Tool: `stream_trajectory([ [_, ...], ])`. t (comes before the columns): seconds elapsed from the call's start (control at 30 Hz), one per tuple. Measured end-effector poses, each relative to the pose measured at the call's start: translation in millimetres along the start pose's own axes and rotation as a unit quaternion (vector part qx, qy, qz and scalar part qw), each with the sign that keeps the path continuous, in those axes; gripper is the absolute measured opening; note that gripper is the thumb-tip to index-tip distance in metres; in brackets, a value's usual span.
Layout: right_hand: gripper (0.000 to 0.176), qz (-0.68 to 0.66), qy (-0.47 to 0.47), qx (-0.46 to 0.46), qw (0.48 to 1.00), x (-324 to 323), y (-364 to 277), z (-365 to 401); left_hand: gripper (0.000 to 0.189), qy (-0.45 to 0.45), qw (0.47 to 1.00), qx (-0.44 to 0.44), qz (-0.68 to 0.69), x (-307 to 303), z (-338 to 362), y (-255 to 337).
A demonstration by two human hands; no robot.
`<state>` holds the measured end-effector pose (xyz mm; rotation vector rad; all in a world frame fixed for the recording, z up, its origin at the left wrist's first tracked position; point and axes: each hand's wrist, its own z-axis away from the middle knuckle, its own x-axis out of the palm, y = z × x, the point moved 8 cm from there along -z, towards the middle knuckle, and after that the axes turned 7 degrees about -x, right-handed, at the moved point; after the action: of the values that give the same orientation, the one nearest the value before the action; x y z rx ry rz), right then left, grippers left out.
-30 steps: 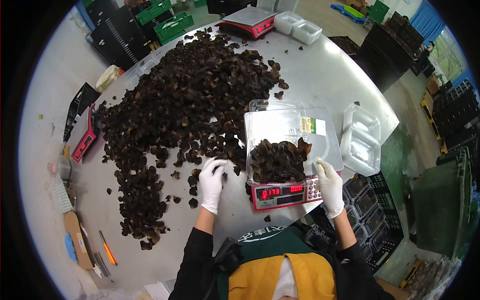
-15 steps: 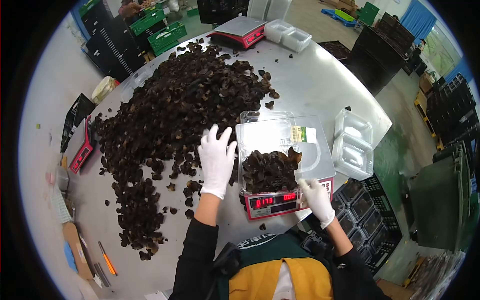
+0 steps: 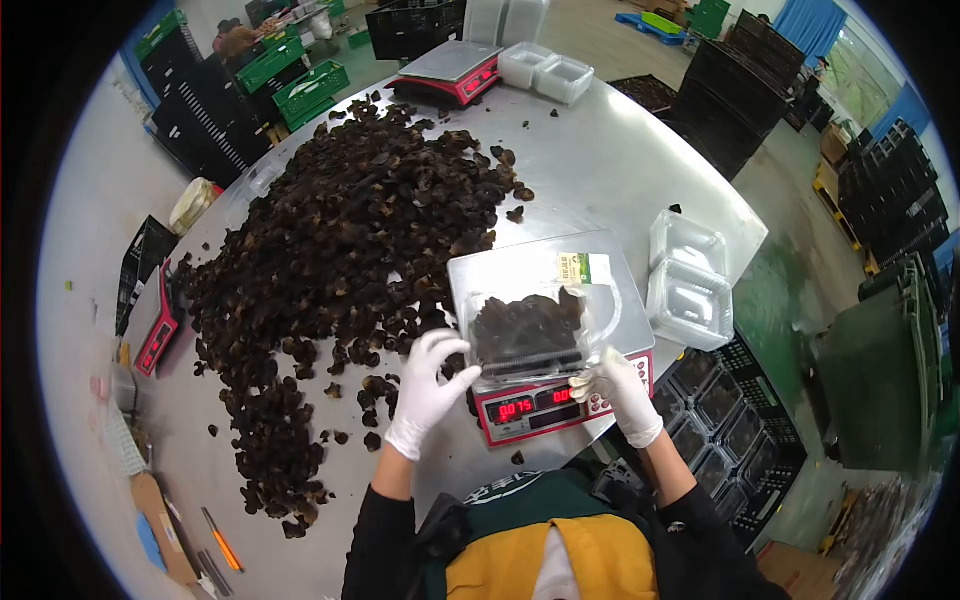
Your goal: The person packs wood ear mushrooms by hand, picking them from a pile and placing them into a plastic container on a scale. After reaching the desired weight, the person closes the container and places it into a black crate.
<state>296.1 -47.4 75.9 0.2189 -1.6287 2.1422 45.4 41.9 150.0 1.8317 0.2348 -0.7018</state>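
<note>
A clear plastic clamshell box [image 3: 530, 335] of dark wood ear mushrooms is over the front of a red and silver weighing scale [image 3: 545, 255]. Its lid is now down over the mushrooms. My left hand [image 3: 428, 395], in a white glove, grips the box's left edge, thumb and fingers curved around it. At the front right corner my right hand [image 3: 622, 395], also gloved, pinches the box's edge; its fingertips are partly hidden. The red display [image 3: 515, 407] reads about 0.075. A green and white label [image 3: 585, 268] shows behind the box.
A big heap of wood ear mushrooms [image 3: 340, 220] covers the table's left side. Open clear boxes [image 3: 690, 300] stand right of the scale. Below them, a black crate [image 3: 745, 400] holds filled boxes. Other scales [image 3: 450, 62] sit at the back and left. An orange-handled tool [image 3: 225, 548] lies front left.
The lid has come down over the mushrooms. My left hand has moved down and right from beside the heap to the box's left edge. The display dropped from 0.173 to about 0.075.
</note>
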Motion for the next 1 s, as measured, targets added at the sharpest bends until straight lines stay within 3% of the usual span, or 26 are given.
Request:
stream_trajectory([
  [0.03,0.035,0.056,-0.001,-0.015,0.998,-1.2,0.5,-1.1,0.026,-0.055,0.982,-0.144,0.105,14.8,12.6,-19.8],
  [0.1,0.029,0.091,-0.048,-0.020,0.995,-2.0,8.6,-6.1,0.031,-0.061,0.907,-0.259,0.328,31.2,33.8,-36.3],
  [0.17,0.030,-0.007,-0.053,-0.023,0.998,0.8,9.9,-8.4,0.032,-0.052,0.849,-0.298,0.434,41.7,45.1,-42.2],
  [0.23,0.031,-0.126,-0.044,-0.009,0.991,4.5,2.0,-3.2,0.029,-0.005,0.853,-0.306,0.422,40.5,46.0,-31.0],
  [0.3,0.029,0.028,-0.058,-0.041,0.997,1.9,2.2,-13.2,0.029,-0.003,0.844,-0.295,0.449,44.9,46.2,-29.3],
  [0.4,0.019,-0.011,-0.057,-0.026,0.998,5.2,8.3,-18.2,0.031,-0.030,0.825,-0.306,0.475,46.3,46.0,-22.2],
  [0.53,0.010,-0.020,0.072,-0.049,0.996,-3.3,-6.2,-0.5,0.033,-0.043,0.829,-0.300,0.469,51.0,49.9,-4.6],
  [0.6,0.008,0.004,0.091,-0.055,0.994,-11.6,-5.6,10.6,0.033,-0.034,0.859,-0.286,0.423,54.4,52.3,-4.7],
  [0.73,0.006,0.019,0.155,-0.069,0.985,-42.0,-18.9,56.6,0.027,-0.039,0.870,-0.264,0.415,82.3,62.5,20.4],
  [0.83,0.005,0.068,0.191,-0.060,0.977,-72.4,-62.0,107.3,0.025,-0.160,0.847,-0.271,0.428,118.0,71.1,50.3],
  [0.9,0.001,0.109,0.217,-0.079,0.967,-116.0,-88.7,137.0,0.027,-0.291,0.822,-0.252,0.420,144.1,85.4,57.2],
  [0.93,0.007,0.104,0.284,-0.069,0.951,-132.0,-109.1,154.9,0.032,-0.327,0.825,-0.230,0.400,145.4,85.5,63.0],
  [1.0,0.008,0.177,0.316,-0.054,0.931,-179.2,-129.5,181.4,0.031,-0.309,0.835,-0.227,0.395,137.5,78.3,61.1],
])
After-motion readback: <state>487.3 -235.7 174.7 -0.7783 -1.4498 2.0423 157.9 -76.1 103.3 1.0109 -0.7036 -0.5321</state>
